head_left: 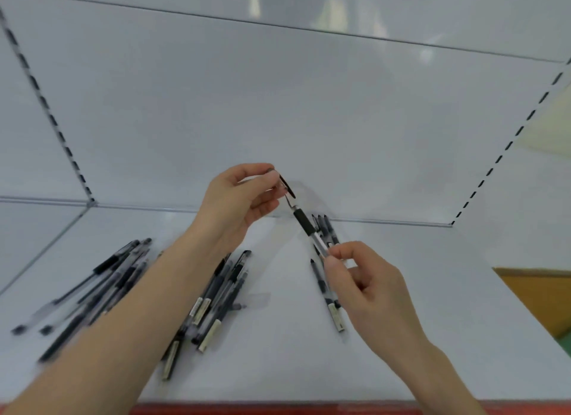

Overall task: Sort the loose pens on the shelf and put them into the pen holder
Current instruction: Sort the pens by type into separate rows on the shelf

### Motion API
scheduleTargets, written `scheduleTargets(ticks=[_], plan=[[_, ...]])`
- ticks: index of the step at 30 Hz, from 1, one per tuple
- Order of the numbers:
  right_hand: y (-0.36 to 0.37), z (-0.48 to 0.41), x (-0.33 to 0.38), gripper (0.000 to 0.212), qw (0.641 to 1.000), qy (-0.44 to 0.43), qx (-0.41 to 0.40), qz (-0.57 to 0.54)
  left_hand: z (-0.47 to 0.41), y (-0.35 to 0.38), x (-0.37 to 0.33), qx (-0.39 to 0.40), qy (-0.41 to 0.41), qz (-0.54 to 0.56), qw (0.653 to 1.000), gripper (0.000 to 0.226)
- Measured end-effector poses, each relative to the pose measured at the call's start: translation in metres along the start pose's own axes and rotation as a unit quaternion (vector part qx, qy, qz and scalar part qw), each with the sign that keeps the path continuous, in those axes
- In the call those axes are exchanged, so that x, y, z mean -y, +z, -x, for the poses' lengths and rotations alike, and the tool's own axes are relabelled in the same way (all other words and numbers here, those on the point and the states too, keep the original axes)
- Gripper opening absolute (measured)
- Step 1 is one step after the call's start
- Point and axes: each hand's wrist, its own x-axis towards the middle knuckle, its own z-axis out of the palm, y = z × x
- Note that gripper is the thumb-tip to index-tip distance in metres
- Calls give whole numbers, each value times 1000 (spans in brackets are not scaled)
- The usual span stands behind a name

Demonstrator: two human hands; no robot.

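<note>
The shelf [278,346] lies bare between centre pen pile [216,297] and right pen row [329,291]; left pen pile [92,284] obstructs the left side.

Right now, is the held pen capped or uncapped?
Uncapped: left hand holds the cap off the pen, tip bare; right hand pinches the barrel.

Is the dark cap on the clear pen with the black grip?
No, the left hand pinches the dark cap off the bare tip of the clear black-gripped pen, which the right hand holds.

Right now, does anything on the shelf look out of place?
The pen gripped by the right hand is uncapped: the left hand pinches its cap just off the bare tip.
</note>
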Motion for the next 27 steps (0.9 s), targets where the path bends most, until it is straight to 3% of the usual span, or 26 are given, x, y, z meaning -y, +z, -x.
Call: scheduleTargets(ticks=[27], plan=[[10, 14, 9, 6, 999, -27, -38, -19, 43, 8, 3, 54, 40, 7, 998, 10]])
